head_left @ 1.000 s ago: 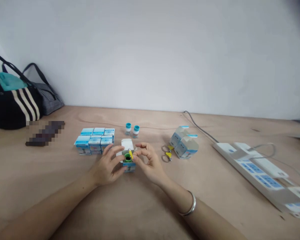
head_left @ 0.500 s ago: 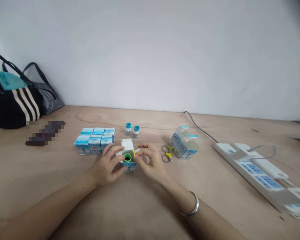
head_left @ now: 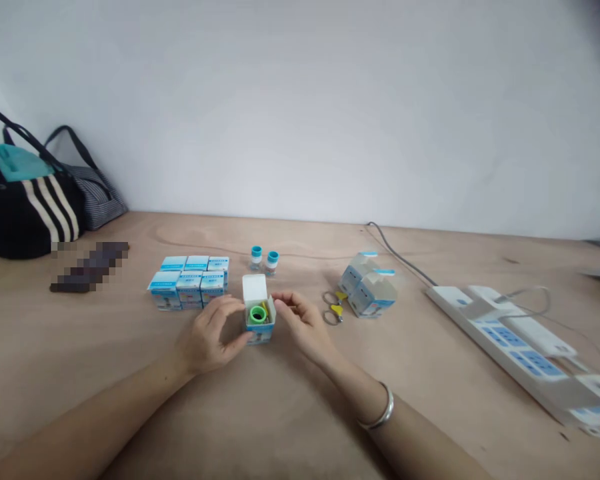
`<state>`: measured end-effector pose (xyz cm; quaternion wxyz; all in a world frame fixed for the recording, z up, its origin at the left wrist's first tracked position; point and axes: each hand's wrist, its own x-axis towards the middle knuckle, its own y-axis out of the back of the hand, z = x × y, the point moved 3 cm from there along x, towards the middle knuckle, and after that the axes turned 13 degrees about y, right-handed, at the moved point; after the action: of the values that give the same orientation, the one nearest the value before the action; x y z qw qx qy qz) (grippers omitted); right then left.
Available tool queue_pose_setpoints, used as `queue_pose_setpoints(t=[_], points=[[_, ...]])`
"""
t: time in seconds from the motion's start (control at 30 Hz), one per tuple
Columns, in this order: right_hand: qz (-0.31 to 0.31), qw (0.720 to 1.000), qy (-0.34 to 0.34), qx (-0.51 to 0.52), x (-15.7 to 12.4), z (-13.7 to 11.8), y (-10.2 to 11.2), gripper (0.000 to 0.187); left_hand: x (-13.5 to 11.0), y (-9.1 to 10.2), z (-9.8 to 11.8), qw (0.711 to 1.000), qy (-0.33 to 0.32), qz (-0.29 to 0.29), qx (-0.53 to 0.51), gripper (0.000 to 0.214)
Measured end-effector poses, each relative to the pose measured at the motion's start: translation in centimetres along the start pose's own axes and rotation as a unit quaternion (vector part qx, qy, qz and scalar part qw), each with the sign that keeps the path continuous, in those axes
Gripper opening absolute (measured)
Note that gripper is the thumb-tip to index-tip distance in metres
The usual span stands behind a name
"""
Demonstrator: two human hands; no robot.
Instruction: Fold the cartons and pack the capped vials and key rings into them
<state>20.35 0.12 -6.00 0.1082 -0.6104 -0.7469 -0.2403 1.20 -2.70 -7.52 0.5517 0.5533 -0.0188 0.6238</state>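
Note:
A small blue-and-white cardboard box (head_left: 259, 335) stands upright on the table with its white lid flap (head_left: 255, 288) raised at the back. Inside it sit a green-rimmed bottle (head_left: 257, 315) and, at the right, a yellow piece (head_left: 265, 309), mostly hidden. My left hand (head_left: 209, 337) holds the box from the left, thumb at the front corner and fingers at the left edge. On the other side, my right hand (head_left: 303, 323) has its bent thumb and fingers pinching at the box's right side flap.
Several closed blue-and-white boxes (head_left: 190, 283) stand left in a block. Two blue-capped bottles (head_left: 264, 260) are behind. Open boxes (head_left: 369, 285) and ring pieces with yellow tabs (head_left: 334, 317) lie right. Further out are a power strip (head_left: 500, 340), a cable (head_left: 400, 253) and bags (head_left: 30, 207).
The yellow piece has gone from my right fingers down into the box. My right fingers are now at the side flap, and my left fingers have drawn back to the box's left edge.

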Motion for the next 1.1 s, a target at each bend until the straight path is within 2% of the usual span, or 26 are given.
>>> queue_pose_setpoints(t=[0.1, 0.23, 0.33, 0.53, 0.7, 0.83, 0.93, 1.1], points=[[-0.012, 1.0, -0.012, 0.01, -0.3, 0.4, -0.6, 0.035, 0.0, -0.2, 0.1, 0.999, -0.029, -0.025, 0.007, 0.032], [-0.031, 0.997, -0.011, 0.074, -0.3, 0.7, -1.1, 0.051, -0.1, -0.4, 0.1, 0.999, -0.016, -0.031, -0.01, 0.025], [-0.049, 0.995, 0.042, 0.074, -0.3, 0.2, -0.8, 0.043, -0.1, -0.4, 0.2, 0.999, -0.005, -0.022, -0.029, 0.024], [-0.047, 0.987, 0.149, -0.025, -0.4, -1.5, 0.1, 0.02, -0.2, -0.4, 0.1, 0.998, 0.018, 0.01, -0.055, 0.041], [-0.079, 0.961, 0.229, -0.136, -0.6, -2.2, 0.0, 0.01, -0.2, -0.5, -0.2, 0.998, 0.008, -0.001, -0.068, 0.046], [-0.13, 0.933, 0.272, -0.197, -0.5, -2.4, 0.1, 0.009, -0.2, -0.5, 0.1, 0.999, -0.014, -0.035, -0.025, 0.034], [-0.174, 0.92, 0.279, -0.214, -0.6, -2.4, 0.3, 0.011, -0.1, -0.4, 0.4, 0.999, -0.038, -0.029, 0.016, 0.023], [-0.208, 0.939, 0.218, -0.165, -0.4, -1.4, -0.1, 0.034, 0.2, 0.4, 0.7, 0.993, -0.055, 0.004, 0.101, 0.022]])
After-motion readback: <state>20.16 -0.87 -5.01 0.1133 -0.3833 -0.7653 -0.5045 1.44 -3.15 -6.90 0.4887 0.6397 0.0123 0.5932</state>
